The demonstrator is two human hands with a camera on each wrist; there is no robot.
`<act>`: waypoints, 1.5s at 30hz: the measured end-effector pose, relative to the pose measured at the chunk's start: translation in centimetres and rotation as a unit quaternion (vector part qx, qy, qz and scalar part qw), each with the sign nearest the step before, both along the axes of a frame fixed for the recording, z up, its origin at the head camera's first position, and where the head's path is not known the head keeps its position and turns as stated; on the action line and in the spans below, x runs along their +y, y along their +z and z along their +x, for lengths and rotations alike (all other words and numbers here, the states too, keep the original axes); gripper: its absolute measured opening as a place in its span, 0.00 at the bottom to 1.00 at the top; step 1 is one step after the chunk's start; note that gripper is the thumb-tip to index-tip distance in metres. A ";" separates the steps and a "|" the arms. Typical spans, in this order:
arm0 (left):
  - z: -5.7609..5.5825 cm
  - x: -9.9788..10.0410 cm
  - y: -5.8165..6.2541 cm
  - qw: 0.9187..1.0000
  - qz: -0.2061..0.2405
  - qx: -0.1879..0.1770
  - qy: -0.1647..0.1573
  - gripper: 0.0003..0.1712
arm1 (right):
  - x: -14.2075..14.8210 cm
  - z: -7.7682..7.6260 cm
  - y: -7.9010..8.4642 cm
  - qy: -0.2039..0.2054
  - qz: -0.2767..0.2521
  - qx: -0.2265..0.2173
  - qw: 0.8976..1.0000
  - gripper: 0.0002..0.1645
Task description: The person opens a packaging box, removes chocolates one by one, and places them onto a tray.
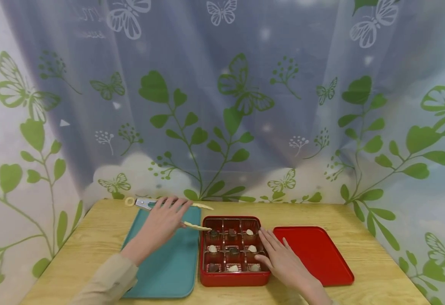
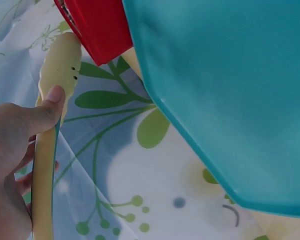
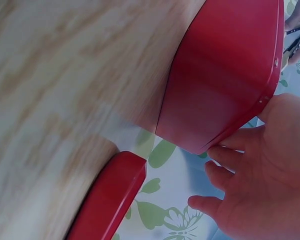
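Note:
My left hand (image 1: 165, 220) grips a pair of pale yellow tongs (image 1: 195, 226) with a silver metal section, above the blue-green tray. The tongs' arms are spread and point right, the nearer tip over the left rim of a red box (image 1: 233, 279). Inside, a divided insert holds several dark and white chocolates (image 1: 233, 268), one per compartment. In the left wrist view, the thumb presses along one arm of the tongs (image 2: 60, 65). My right hand (image 1: 287, 258) rests its extended fingers at the box's right rim; the right wrist view shows them along the edge (image 3: 240, 137).
The blue-green tray (image 1: 165, 275) lies left of the box on the wooden table (image 1: 374, 271). To the right lies a shallow red lid (image 1: 313, 254). A curtain (image 1: 192, 63) printed with butterflies and leaves hangs behind the table.

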State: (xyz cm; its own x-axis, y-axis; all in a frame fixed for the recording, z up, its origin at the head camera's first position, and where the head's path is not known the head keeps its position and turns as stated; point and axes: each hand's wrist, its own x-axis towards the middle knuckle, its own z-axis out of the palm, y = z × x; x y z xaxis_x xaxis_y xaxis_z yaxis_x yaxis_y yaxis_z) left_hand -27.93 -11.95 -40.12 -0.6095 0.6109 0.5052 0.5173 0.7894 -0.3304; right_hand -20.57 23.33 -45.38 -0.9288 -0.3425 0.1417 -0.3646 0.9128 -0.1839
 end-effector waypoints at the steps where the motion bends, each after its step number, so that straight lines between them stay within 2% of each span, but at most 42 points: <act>1: -0.1 0.2 0.1 1.000 -0.007 0.003 -0.004 0.40 | 0.0 0.0 0.0 0.000 0.000 0.000 1.000 0.44; 9: -0.7 2.2 1.5 0.998 -0.050 0.017 -0.040 0.31 | 0.0 0.0 0.0 0.001 0.005 0.003 1.000 0.43; 17: -1.7 4.5 2.8 0.988 -0.140 0.043 -0.052 0.25 | 0.0 -0.2 -0.2 0.001 0.003 0.001 1.000 0.44; 27: -2.4 7.3 3.9 0.959 -0.271 0.066 -0.044 0.22 | 0.0 0.0 0.1 0.006 -0.002 0.004 1.000 0.43; 32: -2.3 8.9 4.5 0.942 -0.327 0.062 -0.033 0.21 | 0.1 0.1 0.1 0.004 -0.001 0.000 1.000 0.43; 36: -2.3 9.8 4.2 0.934 -0.353 0.050 -0.025 0.17 | 0.1 0.1 0.0 0.005 -0.004 0.000 1.000 0.43; 40: -2.6 10.1 3.6 0.935 -0.352 0.048 -0.021 0.12 | 0.0 0.1 0.0 0.005 -0.002 0.001 1.000 0.43; 43: -2.9 9.8 3.3 0.938 -0.341 0.049 -0.024 0.14 | 0.0 0.1 0.1 0.005 -0.003 0.002 1.000 0.43; 45: -3.0 9.4 3.2 0.944 -0.327 0.044 -0.029 0.16 | 0.1 0.1 0.1 0.004 -0.003 0.001 1.000 0.43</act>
State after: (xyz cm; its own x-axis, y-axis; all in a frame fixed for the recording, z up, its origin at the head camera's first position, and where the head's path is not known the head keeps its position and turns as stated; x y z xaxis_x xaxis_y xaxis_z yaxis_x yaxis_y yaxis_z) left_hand -30.95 -2.55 -36.88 -0.5393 0.8403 0.0561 0.5013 0.3738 -0.7804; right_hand -20.45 23.40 -45.25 -0.9256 -0.3492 0.1462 -0.3726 0.9086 -0.1888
